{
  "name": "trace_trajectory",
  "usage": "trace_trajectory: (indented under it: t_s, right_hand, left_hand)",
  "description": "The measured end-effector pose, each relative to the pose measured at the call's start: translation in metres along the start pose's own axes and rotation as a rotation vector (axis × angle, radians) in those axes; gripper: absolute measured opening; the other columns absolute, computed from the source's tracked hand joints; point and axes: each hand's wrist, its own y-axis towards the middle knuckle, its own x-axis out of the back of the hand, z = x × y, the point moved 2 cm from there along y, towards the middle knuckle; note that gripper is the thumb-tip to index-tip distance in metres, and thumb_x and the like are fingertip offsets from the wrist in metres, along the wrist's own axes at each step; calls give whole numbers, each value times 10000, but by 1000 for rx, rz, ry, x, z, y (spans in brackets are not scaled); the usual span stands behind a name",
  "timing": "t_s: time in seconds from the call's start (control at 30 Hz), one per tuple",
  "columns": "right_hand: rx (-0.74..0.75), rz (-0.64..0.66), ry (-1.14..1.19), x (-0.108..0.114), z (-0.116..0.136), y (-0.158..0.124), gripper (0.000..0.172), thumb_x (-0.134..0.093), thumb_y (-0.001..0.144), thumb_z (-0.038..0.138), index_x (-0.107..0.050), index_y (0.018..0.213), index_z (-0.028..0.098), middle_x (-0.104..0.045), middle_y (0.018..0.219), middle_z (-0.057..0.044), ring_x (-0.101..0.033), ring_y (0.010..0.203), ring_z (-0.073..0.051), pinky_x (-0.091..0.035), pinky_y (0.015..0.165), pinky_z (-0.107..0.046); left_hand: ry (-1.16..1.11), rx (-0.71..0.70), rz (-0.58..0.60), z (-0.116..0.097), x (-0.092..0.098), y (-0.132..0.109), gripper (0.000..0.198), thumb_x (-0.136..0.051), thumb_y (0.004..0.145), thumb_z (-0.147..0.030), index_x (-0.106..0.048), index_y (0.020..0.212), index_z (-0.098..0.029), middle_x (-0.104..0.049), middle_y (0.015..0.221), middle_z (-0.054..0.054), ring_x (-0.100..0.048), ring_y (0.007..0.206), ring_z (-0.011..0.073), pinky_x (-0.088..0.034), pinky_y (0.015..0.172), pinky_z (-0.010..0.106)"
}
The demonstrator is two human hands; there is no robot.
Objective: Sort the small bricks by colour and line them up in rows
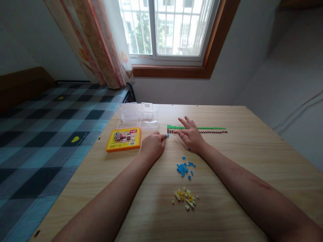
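My left hand point(153, 144) rests on the table with its fingers curled closed. One fingertip is at the left side of a small blue block point(168, 135) and seems to touch it; the inside of the hand is hidden. Two rows stretch to the right: green blocks point(212, 128) behind and dark brown blocks point(214, 132) in front. Over the middle of these rows, my right hand point(190, 136) has its fingers spread and covers part of both. A blue piece point(189, 148) shows beside its wrist. Closer to me lies a loose pile of blue blocks point(183, 169).
Pale yellow and yellow blocks point(186, 196) lie in a pile nearest me. Left of my left hand is a yellow-orange box point(123, 139), with clear plastic cases point(137, 116) behind it. A checked bed point(63, 134) borders the wooden table point(252, 151), and a window point(176, 30) is beyond.
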Motion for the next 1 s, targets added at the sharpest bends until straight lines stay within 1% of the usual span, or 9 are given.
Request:
trace_trajectory:
  t_s: [0.13, 0.27, 0.43, 0.53, 0.73, 1.0]
  right_hand:
    - [46, 78, -51, -6, 3, 0, 288, -511, 993, 345, -772, 1116, 357, -297, 1639, 35, -142, 1540, -342, -134, 1192, -683]
    - [60, 129, -76, -9, 5, 1, 292, -513, 1001, 366, -738, 1186, 391, -245, 1657, 50, -119, 1544, -344, -128, 1195, -682]
    - [55, 175, -103, -8, 7, 1, 314, -500, 1012, 365, -700, 1252, 397, -222, 1665, 35, -107, 1544, -354, -142, 1193, -672]
    - [51, 190, -114, -8, 7, 2, 319, -498, 1015, 370, -687, 1269, 406, -210, 1667, 46, -103, 1545, -353, -138, 1197, -667]
    - [48, 197, -126, -8, 6, 2, 320, -496, 1016, 378, -679, 1276, 416, -204, 1667, 57, -115, 1543, -351, -149, 1198, -662]
    - [54, 193, -118, -9, 5, 2, 320, -498, 1016, 371, -684, 1274, 405, -229, 1663, 26, -122, 1541, -361, -158, 1186, -674]
  left_hand:
    - [2, -6, -8, 1, 0, 0, 334, -478, 965, -330, -789, 1085, -304, -722, 963, 44, -668, 786, 200, -461, 670, 299]
    - [6, -2, -4, 0, 0, 1, 335, -475, 970, -342, -786, 1094, -315, -720, 950, 40, -662, 759, 194, -448, 651, 297]
    - [22, 9, 14, -1, 1, 1, 335, -475, 973, -345, -773, 1126, -325, -714, 958, 38, -657, 761, 189, -439, 648, 290]
    - [22, 11, 14, -2, 2, 1, 332, -475, 975, -351, -770, 1127, -331, -713, 958, 35, -658, 766, 188, -430, 646, 288]
    - [27, 14, 23, -2, 2, 1, 331, -472, 980, -343, -767, 1131, -332, -714, 975, 36, -662, 788, 192, -434, 668, 293]
    - [32, 15, 17, -2, 1, 1, 336, -468, 977, -348, -767, 1130, -333, -712, 967, 35, -655, 766, 193, -420, 643, 300]
